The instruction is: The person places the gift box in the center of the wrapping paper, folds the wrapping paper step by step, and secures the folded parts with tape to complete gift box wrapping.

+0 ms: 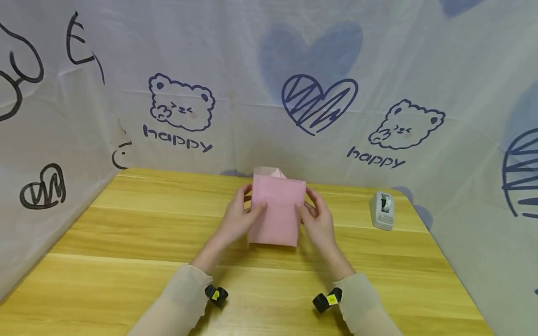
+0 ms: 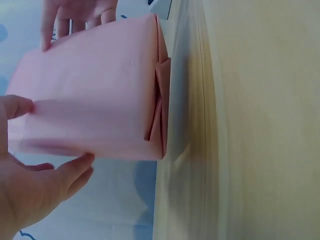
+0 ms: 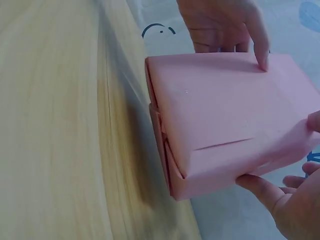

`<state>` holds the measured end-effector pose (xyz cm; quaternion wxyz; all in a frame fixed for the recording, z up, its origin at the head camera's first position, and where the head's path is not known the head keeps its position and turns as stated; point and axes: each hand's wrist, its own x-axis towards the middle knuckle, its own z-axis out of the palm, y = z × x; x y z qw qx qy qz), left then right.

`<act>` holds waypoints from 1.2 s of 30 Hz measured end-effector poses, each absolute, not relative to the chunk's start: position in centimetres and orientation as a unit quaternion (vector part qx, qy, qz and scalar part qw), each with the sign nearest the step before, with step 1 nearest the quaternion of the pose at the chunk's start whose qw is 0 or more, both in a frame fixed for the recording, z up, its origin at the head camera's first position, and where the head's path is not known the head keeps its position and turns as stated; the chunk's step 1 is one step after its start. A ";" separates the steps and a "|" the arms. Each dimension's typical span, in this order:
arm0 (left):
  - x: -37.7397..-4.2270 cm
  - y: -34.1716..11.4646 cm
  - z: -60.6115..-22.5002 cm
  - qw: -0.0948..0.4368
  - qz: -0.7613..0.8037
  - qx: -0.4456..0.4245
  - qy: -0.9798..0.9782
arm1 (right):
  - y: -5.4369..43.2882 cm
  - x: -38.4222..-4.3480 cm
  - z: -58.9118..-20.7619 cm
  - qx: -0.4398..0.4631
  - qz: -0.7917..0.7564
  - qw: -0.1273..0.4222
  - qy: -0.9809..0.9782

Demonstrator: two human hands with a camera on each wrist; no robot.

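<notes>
Pink paper-wrapped package (image 1: 279,214), centre of head view, gripped at both sides by left hand (image 1: 238,215) and right hand (image 1: 318,219); probably light, firm, easily creased, best held there, off the end folds (image 2: 160,102).

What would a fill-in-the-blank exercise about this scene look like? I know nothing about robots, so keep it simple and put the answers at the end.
1. The wrapped parcel held between the left fingers and right fingers is coloured ____.
2. In the head view, the tape dispenser rests on the table to the ____ of the parcel.
3. On the backdrop, the word written under each bear face is "____".

Missing words: pink; right; happy.
</notes>
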<state>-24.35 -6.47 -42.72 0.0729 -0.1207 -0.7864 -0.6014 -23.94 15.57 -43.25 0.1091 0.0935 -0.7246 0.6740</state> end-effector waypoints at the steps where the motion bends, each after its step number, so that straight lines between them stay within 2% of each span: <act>1: -24.3 -6.6 -42.7 0.063 -0.601 -0.121 -0.788 | 15.6 -23.9 -43.2 0.087 0.674 0.104 -0.726; 6: -24.4 -7.1 -43.2 0.014 -0.592 -0.127 -0.796 | 16.1 -24.0 -43.1 0.065 0.655 0.080 -0.749; 10: -24.4 -7.7 -43.4 -0.016 -0.581 -0.152 -0.800 | 16.9 -24.2 -43.3 0.083 0.634 0.061 -0.766; 15: -24.5 -8.5 -43.5 -0.045 -0.570 -0.197 -0.796 | 18.2 -24.7 -43.4 0.154 0.613 0.045 -0.774; 22: -24.6 -9.0 -43.2 -0.079 -0.568 -0.242 -0.782 | 19.0 -24.3 -42.3 0.253 0.559 0.074 -0.786; 31: -24.3 -8.9 -42.9 -0.078 -0.565 -0.247 -0.784 | 18.7 -23.7 -40.0 0.191 0.525 0.070 -0.826; 36: -24.3 -8.9 -42.7 -0.076 -0.561 -0.238 -0.789 | 19.0 -23.5 -38.8 0.130 0.515 0.036 -0.847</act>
